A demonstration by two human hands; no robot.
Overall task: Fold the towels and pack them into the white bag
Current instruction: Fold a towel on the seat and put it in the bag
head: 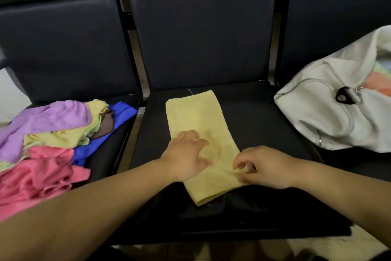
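Note:
A yellow towel [197,121] lies as a long folded strip on the middle black seat [258,116], running from the backrest toward me. My left hand [186,155] rests flat on its near half, fingers spread. My right hand [262,167] pinches the towel's near right edge, lifting a small crease of cloth. The white bag [330,116] slumps on the right seat, its mouth facing right, with orange and pale green cloth showing inside.
A loose heap of towels [50,133] in purple, yellow, pink, blue, brown and pale green covers the left seat. Dark padded backrests [201,34] rise behind all three seats. Metal frame bars separate the seats. Light floor shows at the bottom right.

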